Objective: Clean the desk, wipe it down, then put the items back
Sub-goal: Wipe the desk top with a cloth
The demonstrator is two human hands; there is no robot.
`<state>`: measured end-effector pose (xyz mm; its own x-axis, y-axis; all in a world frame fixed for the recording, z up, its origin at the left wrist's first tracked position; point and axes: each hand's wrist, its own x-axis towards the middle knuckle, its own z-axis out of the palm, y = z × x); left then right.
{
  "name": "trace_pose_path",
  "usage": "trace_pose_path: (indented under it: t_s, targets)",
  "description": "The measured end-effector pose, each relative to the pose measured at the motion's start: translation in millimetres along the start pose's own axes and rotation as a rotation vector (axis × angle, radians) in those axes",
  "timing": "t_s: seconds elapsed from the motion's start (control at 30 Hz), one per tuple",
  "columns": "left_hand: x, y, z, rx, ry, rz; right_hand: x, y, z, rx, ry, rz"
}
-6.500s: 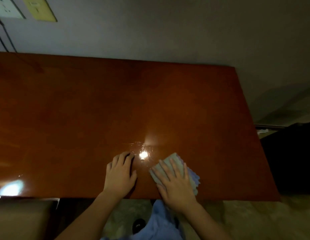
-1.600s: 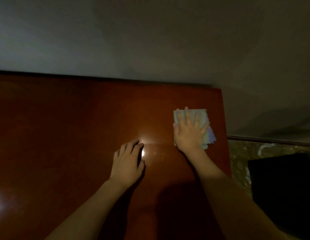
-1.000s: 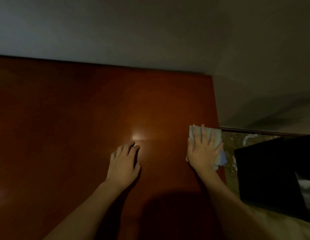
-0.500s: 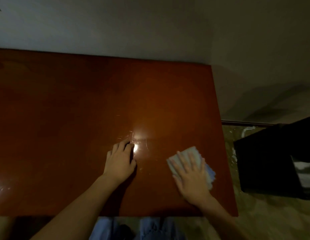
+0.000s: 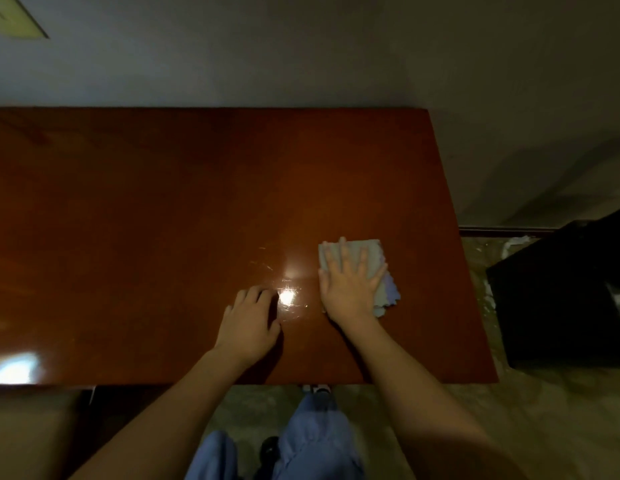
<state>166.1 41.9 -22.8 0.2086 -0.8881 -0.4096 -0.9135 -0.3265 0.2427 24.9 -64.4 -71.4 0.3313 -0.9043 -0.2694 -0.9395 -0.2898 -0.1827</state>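
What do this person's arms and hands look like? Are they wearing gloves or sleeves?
No gloves or sleeves show. The left hand and right hand are bare, and both forearms are uncovered all the way to the picture's lower edge. No watch, ring or bracelet is visible, though the light is dim.

Glossy reddish-brown wooden worktop (image 5: 163, 220); folded grey-green and lavender cloth (image 5: 377, 271); blue trousers (image 5: 312, 441); grey wall (image 5: 267, 46).

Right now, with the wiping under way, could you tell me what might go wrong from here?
The right hand presses the folded cloth flat near the desk right edge; a wide stroke could carry it off toward the dark box on the floor. The loose lower layers may bunch up. The left hand rests on the glossy top and may leave smudges.
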Motion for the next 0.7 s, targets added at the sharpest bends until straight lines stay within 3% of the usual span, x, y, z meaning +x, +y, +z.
trace_pose_path:
  t_s: [0.17, 0.33, 0.53, 0.7]
  targets:
    - [-9.9, 1.0, 3.2, -0.013, 0.034, -0.034, -56.5, -24.6, 25.3, -0.039, -0.05, -0.278]
    - [-7.9, 31.7, 5.9, 0.038, 0.039, 0.079, -102.3, 31.5, 34.0, -0.13, 0.005, -0.461]
    - [6.4, 75.3, -1.0, 0.039, 0.027, 0.221, -123.5, 119.8, 21.1, -0.108, 0.101, -0.117]
    - [23.7, 90.5, 3.4, 0.012, 0.009, 0.247, -117.0, 167.3, 2.7, -0.046, -0.005, 0.097]
